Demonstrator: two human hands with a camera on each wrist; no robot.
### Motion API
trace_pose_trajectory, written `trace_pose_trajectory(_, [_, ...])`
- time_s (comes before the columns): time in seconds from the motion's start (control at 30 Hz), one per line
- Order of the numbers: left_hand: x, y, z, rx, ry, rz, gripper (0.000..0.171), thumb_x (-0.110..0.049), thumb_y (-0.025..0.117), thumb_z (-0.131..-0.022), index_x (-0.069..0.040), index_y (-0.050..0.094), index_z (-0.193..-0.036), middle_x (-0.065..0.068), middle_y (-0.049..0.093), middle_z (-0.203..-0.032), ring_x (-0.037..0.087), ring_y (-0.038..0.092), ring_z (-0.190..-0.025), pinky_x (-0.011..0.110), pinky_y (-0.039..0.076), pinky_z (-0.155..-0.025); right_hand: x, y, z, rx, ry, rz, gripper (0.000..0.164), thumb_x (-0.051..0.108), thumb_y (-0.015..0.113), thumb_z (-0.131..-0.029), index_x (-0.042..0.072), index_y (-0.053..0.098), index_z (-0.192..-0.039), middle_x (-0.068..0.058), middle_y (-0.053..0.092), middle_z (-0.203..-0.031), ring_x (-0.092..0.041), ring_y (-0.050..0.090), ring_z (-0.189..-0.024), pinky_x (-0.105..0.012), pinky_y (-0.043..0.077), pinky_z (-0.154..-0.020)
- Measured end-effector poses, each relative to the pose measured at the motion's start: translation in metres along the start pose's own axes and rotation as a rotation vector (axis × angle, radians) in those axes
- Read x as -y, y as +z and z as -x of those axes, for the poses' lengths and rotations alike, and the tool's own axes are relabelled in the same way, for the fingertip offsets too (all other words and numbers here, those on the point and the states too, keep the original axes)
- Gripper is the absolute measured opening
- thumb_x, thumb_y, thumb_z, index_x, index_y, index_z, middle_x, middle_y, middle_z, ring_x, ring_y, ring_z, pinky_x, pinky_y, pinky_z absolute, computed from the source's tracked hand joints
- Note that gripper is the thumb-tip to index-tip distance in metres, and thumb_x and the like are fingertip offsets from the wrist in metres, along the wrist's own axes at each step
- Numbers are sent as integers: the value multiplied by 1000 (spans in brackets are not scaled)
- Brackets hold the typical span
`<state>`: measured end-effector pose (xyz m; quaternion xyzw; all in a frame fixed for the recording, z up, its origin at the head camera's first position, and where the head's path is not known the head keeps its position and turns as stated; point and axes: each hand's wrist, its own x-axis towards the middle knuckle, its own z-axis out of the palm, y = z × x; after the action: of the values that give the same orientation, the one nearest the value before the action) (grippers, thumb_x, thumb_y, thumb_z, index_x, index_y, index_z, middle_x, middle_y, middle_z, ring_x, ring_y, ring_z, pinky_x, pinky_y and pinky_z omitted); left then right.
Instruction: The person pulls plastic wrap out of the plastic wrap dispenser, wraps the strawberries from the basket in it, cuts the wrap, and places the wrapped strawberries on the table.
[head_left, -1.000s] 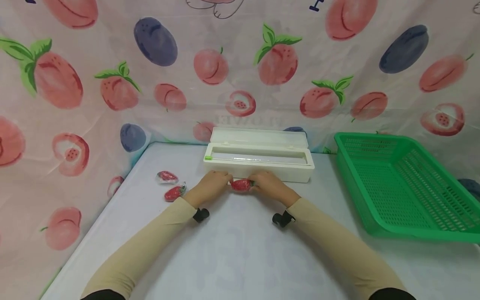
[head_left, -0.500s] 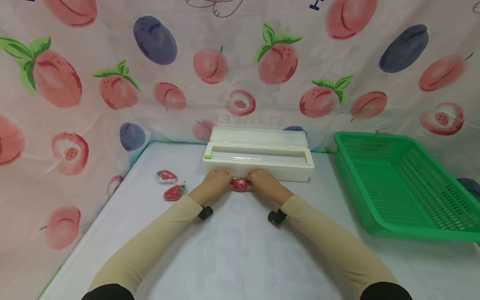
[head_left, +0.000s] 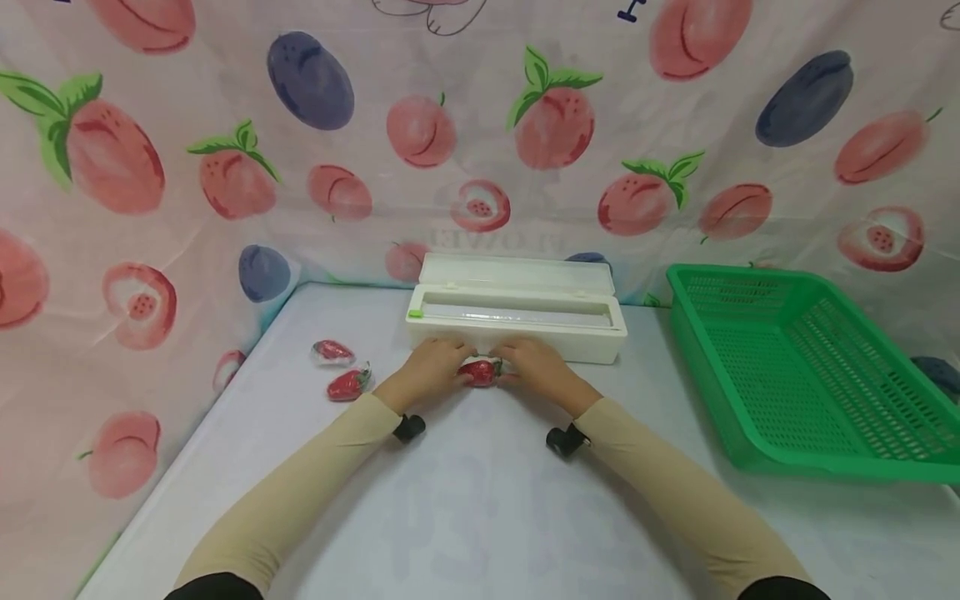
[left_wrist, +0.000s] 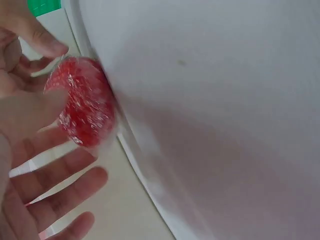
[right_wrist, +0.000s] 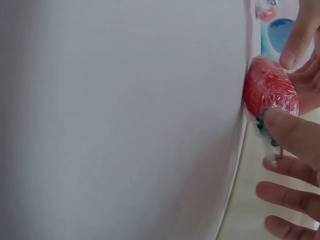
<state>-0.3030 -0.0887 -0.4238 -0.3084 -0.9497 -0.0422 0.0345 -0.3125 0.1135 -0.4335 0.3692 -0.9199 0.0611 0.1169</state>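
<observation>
A red strawberry with a green leafy end, wrapped in clear film (head_left: 480, 372), lies between my two hands in front of the long white cling film dispenser (head_left: 517, 340). My left hand (head_left: 435, 367) holds its plain end between thumb and forefinger, the other fingers spread. At the leafy end my right hand (head_left: 536, 371) has its thumb (right_wrist: 290, 130) on the fruit and its other fingers extended. A loose tail of film (right_wrist: 272, 159) sticks out past the stem. In the left wrist view the strawberry (left_wrist: 87, 110) looks tightly covered, with shiny creases.
Two more film-wrapped strawberries, one farther back (head_left: 333, 352) and one nearer (head_left: 349, 385), lie left of my left hand. The dispenser's lid (head_left: 517, 272) stands raised, with a green slider (head_left: 416, 314) at its left. A green plastic basket (head_left: 697, 367) stands at the right.
Half a second ago my hands were closer together, with fingers bunched at the strawberry's ends. Now the right hand has shifted slightly right, the fingers are spread, and the leafy end shows again.
</observation>
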Motion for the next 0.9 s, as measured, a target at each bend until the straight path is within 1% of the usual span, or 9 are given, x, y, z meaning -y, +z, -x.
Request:
trace_pose_trajectory(0.07, [0,1,-1,-2,25,5,38,-28,70,-84,-11,61,-117,5,67,-108,24,61,-103,41,44,-94,1,0,-2,-26,-14,-15,28,22,76,-77,11,70,-103,-2,70,-101,-19,65,-96,-33,51,-86])
trace_pose_trajectory(0.13, [1,2,-1,-5,30,14,36,-25,71,-83,-11,61,-115,5,67,-106,24,62,-101,41,44,-94,3,2,-5,-50,-18,-33,22,19,74,-78,11,71,-99,-2,71,-97,-19,66,-92,-32,52,-84])
trace_pose_trajectory(0.27, [8,-3,5,-19,-1,84,33,-26,69,-85,-11,59,-113,3,67,-102,21,62,-97,38,46,-91,10,6,-13,-40,15,-67,18,19,71,-81,12,71,-98,0,72,-96,-19,67,-91,-33,52,-82])
trace_pose_trajectory(0.37, [16,-11,13,-21,-40,135,29,-24,70,-84,-13,58,-108,3,67,-98,20,62,-91,36,49,-84,19,9,-22,-3,39,-80,19,24,68,-83,14,71,-99,0,72,-94,-19,67,-89,-33,51,-79])
trace_pose_trajectory(0.5, [24,-13,19,-40,-76,100,19,-19,71,-83,-13,62,-98,2,69,-91,20,62,-83,37,49,-76,30,13,-34,46,55,-41,20,29,66,-85,18,73,-99,1,72,-92,-19,67,-87,-31,51,-75])
trace_pose_trajectory(0.63, [30,-8,21,-40,-115,69,10,-13,67,-85,-14,66,-95,1,70,-90,19,63,-82,39,49,-75,36,16,-44,70,66,-3,16,26,66,-85,16,75,-94,-1,73,-90,-20,67,-86,-32,52,-74])
trace_pose_trajectory(0.77, [33,-4,21,-53,-134,47,13,-13,66,-85,-14,69,-98,1,71,-93,20,65,-86,41,50,-78,35,18,-48,77,78,22,15,25,65,-86,16,75,-92,-1,73,-90,-21,68,-85,-33,53,-74])
trace_pose_trajectory(0.83, [33,-2,21,-61,-126,19,15,-15,66,-86,-14,68,-101,2,71,-95,20,65,-89,42,50,-81,34,19,-47,73,67,50,16,26,65,-87,15,74,-94,-2,73,-89,-20,67,-84,-32,53,-72])
trace_pose_trajectory(0.9, [33,-1,22,-62,-121,14,18,-15,67,-86,-13,68,-104,3,71,-98,21,65,-92,42,49,-83,34,18,-43,58,45,74,18,28,66,-86,14,71,-95,-3,71,-87,-21,67,-80,-34,53,-68])
